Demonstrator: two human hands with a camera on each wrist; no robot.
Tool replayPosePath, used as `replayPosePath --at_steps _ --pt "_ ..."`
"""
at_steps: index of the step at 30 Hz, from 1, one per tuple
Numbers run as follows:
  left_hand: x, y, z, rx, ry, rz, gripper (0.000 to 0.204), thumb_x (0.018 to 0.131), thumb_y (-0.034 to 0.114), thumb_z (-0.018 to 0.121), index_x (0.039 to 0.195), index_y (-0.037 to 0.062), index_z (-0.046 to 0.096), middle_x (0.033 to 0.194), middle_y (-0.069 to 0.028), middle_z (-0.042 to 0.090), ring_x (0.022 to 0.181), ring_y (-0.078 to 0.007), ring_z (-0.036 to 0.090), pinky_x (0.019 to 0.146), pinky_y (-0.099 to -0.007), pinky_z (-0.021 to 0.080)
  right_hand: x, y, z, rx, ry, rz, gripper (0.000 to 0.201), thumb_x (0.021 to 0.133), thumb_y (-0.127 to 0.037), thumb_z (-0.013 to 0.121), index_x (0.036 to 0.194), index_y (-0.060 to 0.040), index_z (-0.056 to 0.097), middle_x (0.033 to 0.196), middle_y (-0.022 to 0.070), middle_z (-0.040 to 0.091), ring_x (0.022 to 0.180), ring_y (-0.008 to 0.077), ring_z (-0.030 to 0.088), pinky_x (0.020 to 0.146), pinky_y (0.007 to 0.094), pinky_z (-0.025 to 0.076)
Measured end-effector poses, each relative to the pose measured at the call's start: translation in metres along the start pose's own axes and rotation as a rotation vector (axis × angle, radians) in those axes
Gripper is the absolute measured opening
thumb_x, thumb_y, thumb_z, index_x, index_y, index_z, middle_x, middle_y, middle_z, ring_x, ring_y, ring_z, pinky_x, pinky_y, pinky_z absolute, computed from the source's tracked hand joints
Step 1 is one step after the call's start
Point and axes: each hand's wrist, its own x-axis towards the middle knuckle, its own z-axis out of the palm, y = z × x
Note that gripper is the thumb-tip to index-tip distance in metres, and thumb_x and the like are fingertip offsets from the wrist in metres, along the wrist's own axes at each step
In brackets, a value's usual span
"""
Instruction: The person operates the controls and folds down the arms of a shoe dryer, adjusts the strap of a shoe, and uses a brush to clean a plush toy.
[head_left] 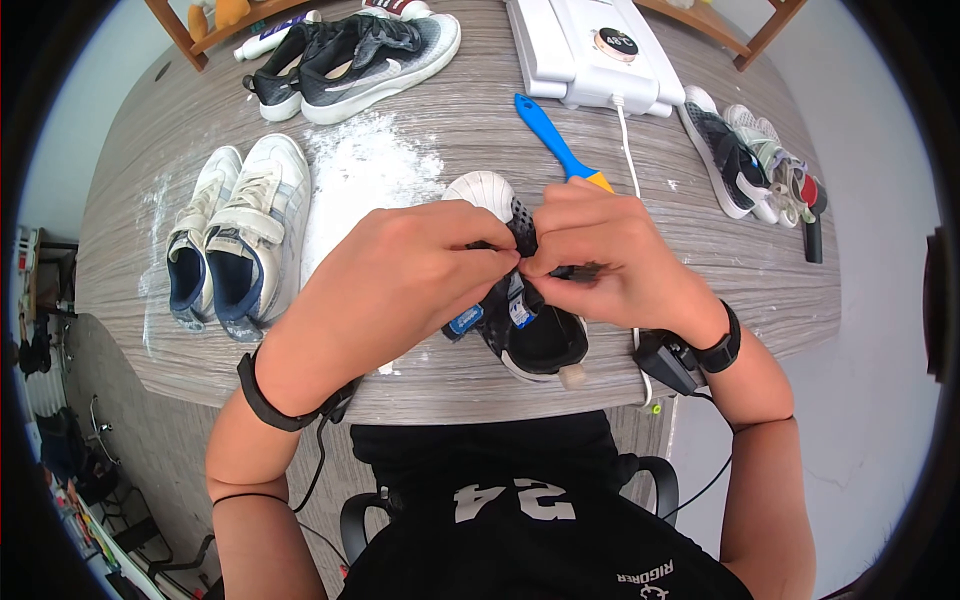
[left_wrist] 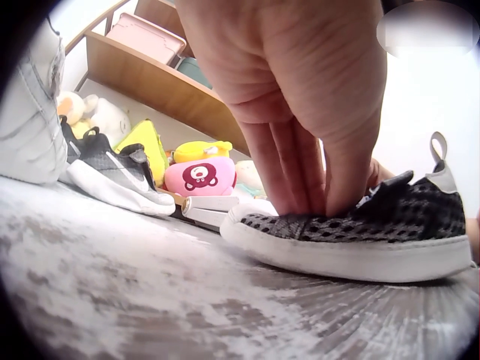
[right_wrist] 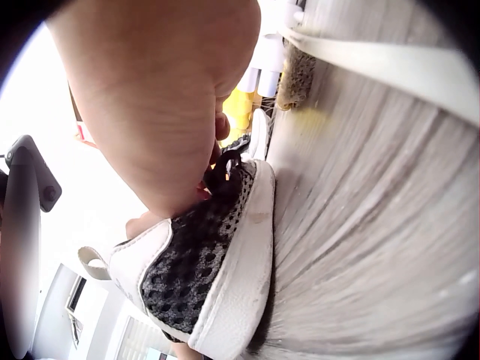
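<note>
A small black mesh sneaker [head_left: 522, 330] with a white sole and toe cap stands on the grey wooden table [head_left: 470, 120], right in front of me. Both hands meet over its lace area. My left hand [head_left: 415, 275] pinches the black lace with curled fingertips; from the left wrist its fingers press down on the mesh upper [left_wrist: 390, 217]. My right hand [head_left: 600, 255] pinches the lace from the other side, and the black lace [right_wrist: 229, 166] shows under it by the shoe [right_wrist: 210, 277]. The knot itself is hidden by my fingers.
White powder [head_left: 365, 170] is spread on the table behind the shoe. A white pair [head_left: 240, 235] lies left, a dark pair [head_left: 355, 60] at the back, more shoes [head_left: 750, 160] right. A blue brush [head_left: 555, 140] and a white appliance [head_left: 590, 45] with cable stand behind.
</note>
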Motion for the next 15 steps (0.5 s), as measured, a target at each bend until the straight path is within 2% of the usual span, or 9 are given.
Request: replayPosePath --at_steps 2,4,11,15 --pt "0.0002 -0.0024 0.0002 0.004 0.005 0.002 0.022 0.082 0.000 0.081 0.103 0.0027 0.078 0.107 -0.0059 0.076 0.088 -0.0251 0.075 0.074 -0.0351 0.061 -0.0008 0.0029 0.0034 0.034 0.065 -0.011 0.018 0.073 0.005 0.084 0.078 -0.0042 0.069 0.071 0.0026 0.057 0.068 0.0231 0.051 0.065 0.0373 0.037" --pt "0.0013 -0.0038 0.0000 -0.056 0.015 0.003 0.022 0.082 -0.001 0.082 0.103 0.0024 0.078 0.108 -0.0062 0.077 0.088 -0.0253 0.076 0.074 -0.0347 0.062 -0.0009 0.0016 0.0024 0.026 0.068 -0.002 0.016 0.073 0.004 0.083 0.079 -0.0047 0.071 0.069 0.0025 0.055 0.067 0.0230 0.049 0.065 0.0370 0.036" --pt "0.0000 0.0001 0.0004 0.014 0.024 -0.008 0.022 0.080 -0.001 0.083 0.101 0.0037 0.080 0.108 -0.0068 0.080 0.086 -0.0246 0.078 0.072 -0.0324 0.063 -0.0001 -0.0030 -0.0040 0.007 0.028 0.078 0.014 0.075 0.002 0.082 0.081 -0.0052 0.071 0.067 0.0020 0.044 0.065 0.0218 0.046 0.066 0.0356 0.035" --pt "0.0008 0.0010 0.0010 -0.027 0.082 -0.052 0.020 0.080 -0.001 0.084 0.099 0.0042 0.081 0.104 -0.0068 0.081 0.082 -0.0240 0.079 0.070 -0.0311 0.063 0.0004 -0.0043 -0.0042 0.016 0.056 0.063 0.014 0.074 0.002 0.081 0.080 -0.0052 0.070 0.067 0.0023 0.044 0.065 0.0217 0.046 0.067 0.0353 0.035"
